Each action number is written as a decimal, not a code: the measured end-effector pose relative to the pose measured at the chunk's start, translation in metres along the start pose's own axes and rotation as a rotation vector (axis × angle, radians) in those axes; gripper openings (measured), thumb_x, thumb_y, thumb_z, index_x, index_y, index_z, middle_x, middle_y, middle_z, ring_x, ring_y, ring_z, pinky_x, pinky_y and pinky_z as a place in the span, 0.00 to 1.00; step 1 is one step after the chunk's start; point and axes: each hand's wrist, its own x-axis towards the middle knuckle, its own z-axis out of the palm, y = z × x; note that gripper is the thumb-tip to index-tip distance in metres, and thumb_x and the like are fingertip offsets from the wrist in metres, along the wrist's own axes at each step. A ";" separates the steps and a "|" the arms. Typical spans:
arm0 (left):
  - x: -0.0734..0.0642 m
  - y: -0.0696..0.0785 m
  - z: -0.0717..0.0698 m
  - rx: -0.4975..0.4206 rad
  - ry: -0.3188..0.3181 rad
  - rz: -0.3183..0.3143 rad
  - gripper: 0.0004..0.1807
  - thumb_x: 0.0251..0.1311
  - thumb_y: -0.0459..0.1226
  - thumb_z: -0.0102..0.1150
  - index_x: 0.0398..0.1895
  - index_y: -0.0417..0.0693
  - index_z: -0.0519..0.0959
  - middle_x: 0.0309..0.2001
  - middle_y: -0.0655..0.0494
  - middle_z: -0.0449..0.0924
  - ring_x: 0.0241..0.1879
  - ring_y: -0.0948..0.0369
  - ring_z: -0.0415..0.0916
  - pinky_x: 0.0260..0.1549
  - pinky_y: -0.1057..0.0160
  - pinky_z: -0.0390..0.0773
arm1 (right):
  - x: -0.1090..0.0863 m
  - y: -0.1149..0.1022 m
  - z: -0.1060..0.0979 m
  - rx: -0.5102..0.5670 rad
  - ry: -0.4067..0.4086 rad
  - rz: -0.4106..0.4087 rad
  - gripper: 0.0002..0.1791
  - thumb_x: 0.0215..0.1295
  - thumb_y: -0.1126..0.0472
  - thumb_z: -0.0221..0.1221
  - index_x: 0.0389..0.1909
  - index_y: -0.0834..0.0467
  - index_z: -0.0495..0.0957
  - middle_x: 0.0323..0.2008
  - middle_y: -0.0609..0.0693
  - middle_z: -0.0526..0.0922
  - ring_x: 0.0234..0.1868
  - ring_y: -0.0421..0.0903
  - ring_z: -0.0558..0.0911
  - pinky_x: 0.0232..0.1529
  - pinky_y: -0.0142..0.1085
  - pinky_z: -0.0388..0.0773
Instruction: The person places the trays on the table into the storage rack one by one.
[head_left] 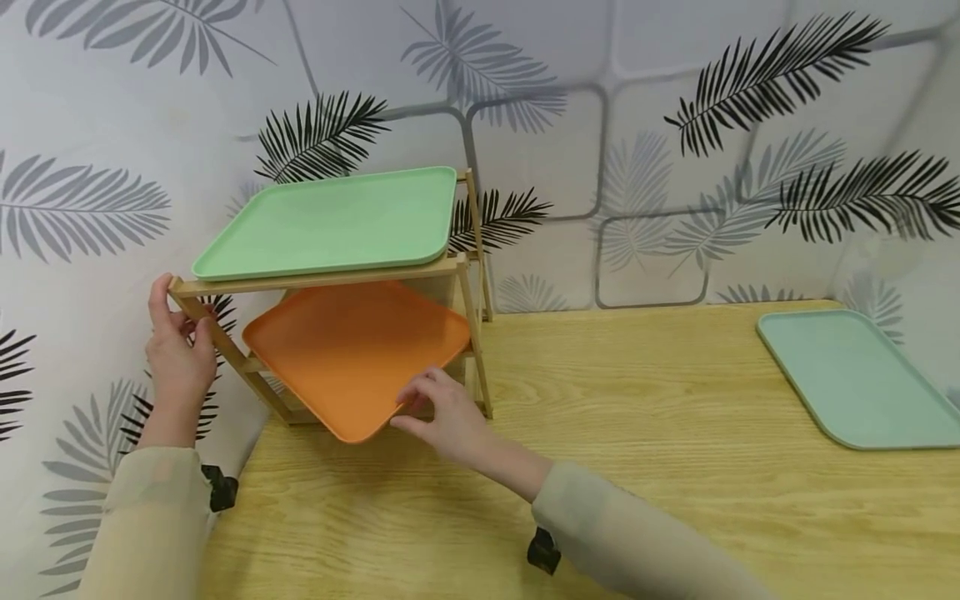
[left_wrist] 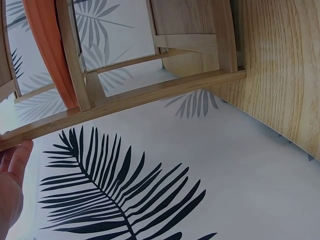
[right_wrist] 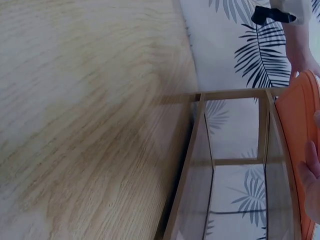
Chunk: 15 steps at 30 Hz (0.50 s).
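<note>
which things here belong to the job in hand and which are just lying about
Apparently in the job:
Orange rectangular tray, edge pinched by the right hand
Tan wooden rack, held by the left hand

Seemingly just lying about:
Light green rectangular tray, untouched atop the rack
Pale turquoise rectangular tray, on the woodgrain table

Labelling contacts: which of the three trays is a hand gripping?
The orange tray, jutting from the rack: the right hand pinches its edge. Neither hand touches the green tray on top or the teal tray on the table.
</note>
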 end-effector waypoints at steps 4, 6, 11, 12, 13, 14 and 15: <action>0.001 0.001 0.001 0.003 -0.004 -0.009 0.32 0.70 0.32 0.44 0.73 0.62 0.50 0.46 0.43 0.80 0.48 0.57 0.79 0.45 0.67 0.69 | 0.004 0.007 -0.005 -0.029 0.033 -0.008 0.10 0.59 0.61 0.68 0.39 0.57 0.79 0.40 0.48 0.74 0.37 0.43 0.78 0.41 0.32 0.76; 0.002 0.001 0.001 -0.003 -0.010 -0.014 0.32 0.70 0.32 0.44 0.73 0.62 0.50 0.46 0.41 0.80 0.50 0.49 0.78 0.48 0.62 0.71 | 0.004 0.007 -0.006 -0.037 0.044 -0.016 0.10 0.58 0.62 0.68 0.39 0.57 0.80 0.40 0.47 0.75 0.35 0.41 0.78 0.39 0.31 0.76; 0.001 0.002 0.000 -0.002 -0.007 -0.007 0.32 0.70 0.32 0.44 0.73 0.61 0.50 0.46 0.42 0.80 0.50 0.45 0.78 0.46 0.66 0.70 | -0.002 -0.007 0.001 -0.029 -0.005 -0.086 0.12 0.60 0.61 0.67 0.44 0.58 0.81 0.43 0.47 0.77 0.31 0.36 0.78 0.35 0.29 0.77; 0.001 0.002 0.000 0.000 -0.005 -0.004 0.32 0.70 0.31 0.44 0.73 0.60 0.50 0.45 0.42 0.80 0.51 0.46 0.78 0.45 0.68 0.70 | -0.004 -0.011 0.004 -0.023 -0.025 -0.104 0.13 0.60 0.61 0.67 0.45 0.58 0.81 0.43 0.47 0.78 0.31 0.35 0.78 0.35 0.29 0.77; 0.000 0.002 0.000 0.003 -0.005 -0.005 0.32 0.70 0.32 0.44 0.73 0.60 0.50 0.45 0.42 0.80 0.51 0.46 0.78 0.43 0.70 0.69 | -0.005 -0.015 0.008 -0.013 -0.040 -0.115 0.13 0.61 0.61 0.67 0.46 0.58 0.81 0.43 0.48 0.78 0.31 0.35 0.78 0.35 0.29 0.77; 0.000 0.002 0.000 0.004 -0.010 -0.010 0.32 0.70 0.32 0.44 0.73 0.60 0.50 0.46 0.42 0.80 0.51 0.46 0.78 0.43 0.71 0.69 | -0.006 -0.018 0.011 -0.003 -0.053 -0.121 0.14 0.61 0.61 0.66 0.47 0.59 0.81 0.43 0.48 0.79 0.31 0.34 0.77 0.35 0.28 0.77; 0.000 0.002 0.000 0.003 -0.014 -0.015 0.32 0.70 0.32 0.44 0.73 0.60 0.50 0.46 0.42 0.80 0.52 0.46 0.78 0.43 0.70 0.69 | -0.007 -0.021 0.014 0.010 -0.065 -0.119 0.14 0.61 0.62 0.66 0.47 0.59 0.80 0.43 0.49 0.79 0.31 0.34 0.77 0.35 0.28 0.77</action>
